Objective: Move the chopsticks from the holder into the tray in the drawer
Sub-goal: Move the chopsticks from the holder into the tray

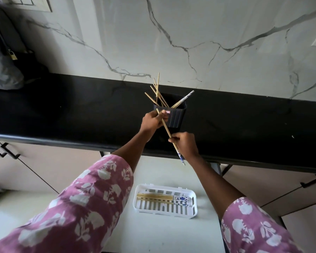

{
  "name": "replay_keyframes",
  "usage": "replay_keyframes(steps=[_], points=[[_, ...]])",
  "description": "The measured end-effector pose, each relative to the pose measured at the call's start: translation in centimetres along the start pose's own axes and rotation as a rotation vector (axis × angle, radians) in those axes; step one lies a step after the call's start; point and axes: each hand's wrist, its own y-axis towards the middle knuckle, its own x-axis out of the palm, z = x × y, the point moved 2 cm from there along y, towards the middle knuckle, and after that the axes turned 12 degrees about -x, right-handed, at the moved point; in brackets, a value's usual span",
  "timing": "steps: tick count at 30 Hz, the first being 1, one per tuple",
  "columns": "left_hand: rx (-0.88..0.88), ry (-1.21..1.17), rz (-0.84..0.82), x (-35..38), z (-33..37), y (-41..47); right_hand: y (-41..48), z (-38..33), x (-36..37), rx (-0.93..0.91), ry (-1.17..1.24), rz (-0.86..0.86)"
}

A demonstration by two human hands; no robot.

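One dark bag sits far left on the black counter, well clear of your work.

Next across, your left hand is up just beside the holder. Its fingers are curled, pinching the bare tip end of a chopstick. The arm reaches forward and the wrist turns in toward the holder's front wall.

A handful of plain sticks fan out of the holder's left corner. One patterned stick leans out to the right. The holder is black and ribbed, upright near the back of the counter.

The pinched chopstick slants down and right, seemingly clear of the holder, to your right hand. That hand curls round its lower part, and the blue-patterned end pokes out below the wrist. The right forearm comes up from lower right, with the hand over the counter's front edge.

Below, between your arms, the white slotted tray lies in the open drawer. Several laid chopsticks rest lengthways in it.

Handling, as a guess: light, stiff, thin wood, smooth enough to roll or slip from a loose pinch. Take it near the middle, not the taper, and lay it flat alongside the others.
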Motion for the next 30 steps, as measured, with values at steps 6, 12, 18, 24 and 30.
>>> replay_keyframes(steps=[6, 12, 18, 24, 30], points=[[-0.125, 0.567, 0.191, -4.6, -4.5, 1.6, -4.3, 2.9, 5.1, 0.125, 0.058, -0.254], [-0.389, 0.995, 0.154, -6.5, -9.6, 4.0, -10.1, 5.3, 10.0, 0.079, -0.084, -0.609], [-0.455, 1.13, 0.15, -5.2, -10.5, 4.5, -12.5, 6.2, 12.7, -0.055, -0.33, -0.845], [-0.52, 1.174, 0.118, -5.0, -10.4, 5.1, -12.5, 6.3, 14.2, -0.071, -0.476, -0.916], [-0.536, 1.19, 0.075, -5.0, -10.1, 5.3, -13.0, 6.8, 15.2, -0.056, -0.487, -0.984]])
